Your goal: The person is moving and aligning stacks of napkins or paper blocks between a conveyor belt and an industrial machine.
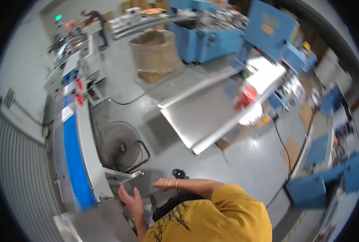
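Note:
My left hand is raised beside the end of a conveyor with a blue belt. Its fingers are spread and nothing is in them. My right hand, with thin bracelets at the wrist, reaches across in front of my yellow shirt. The fingers of that hand look curled, and I see nothing held in them. Below and left of my left hand is a flat grey metal tabletop at the belt's near end. A thin metal arm juts out from the conveyor frame above my left hand.
A floor fan stands beside the conveyor. In the middle is a low metal-topped table with a red roll-like object at its far end. Beyond are a large cardboard box and blue machines. Another person stands far left.

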`<state>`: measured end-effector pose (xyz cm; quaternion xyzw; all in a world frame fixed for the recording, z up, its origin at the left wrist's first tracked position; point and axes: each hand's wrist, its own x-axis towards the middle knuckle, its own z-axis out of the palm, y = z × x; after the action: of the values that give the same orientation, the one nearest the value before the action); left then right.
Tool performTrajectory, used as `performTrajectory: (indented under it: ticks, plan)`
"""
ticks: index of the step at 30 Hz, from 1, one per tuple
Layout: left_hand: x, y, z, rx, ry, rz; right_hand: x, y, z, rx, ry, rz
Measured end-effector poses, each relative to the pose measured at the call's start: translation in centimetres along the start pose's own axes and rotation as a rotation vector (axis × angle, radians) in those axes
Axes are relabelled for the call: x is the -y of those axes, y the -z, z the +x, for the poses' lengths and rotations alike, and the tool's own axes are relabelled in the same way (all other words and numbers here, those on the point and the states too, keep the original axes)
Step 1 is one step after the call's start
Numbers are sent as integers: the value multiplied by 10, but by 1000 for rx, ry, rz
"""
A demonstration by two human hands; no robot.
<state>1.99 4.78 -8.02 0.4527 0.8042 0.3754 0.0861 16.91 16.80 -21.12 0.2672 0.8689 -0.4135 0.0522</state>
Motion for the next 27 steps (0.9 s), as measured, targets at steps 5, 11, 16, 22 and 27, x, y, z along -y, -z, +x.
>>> performTrajectory:
  ticks: [5,11,16,22,27]
  plan:
    - [-94,-47,-8,228,-265,-79,-134,-97,-91,374,-13,267]
    - [-182,-106,-47,279,-327,-245,-158,-65,-313,205,-713,-145]
    - [-273,-180,-91,285,-450,-331,-238,-97,-450,-71,-727,310]
    - [-374,-269,-114,309,-657,-371,-276,95,-500,-980,-644,53]
    - [-445,-353,-72,241,-703,-327,-237,315,-465,-1336,-187,-390]
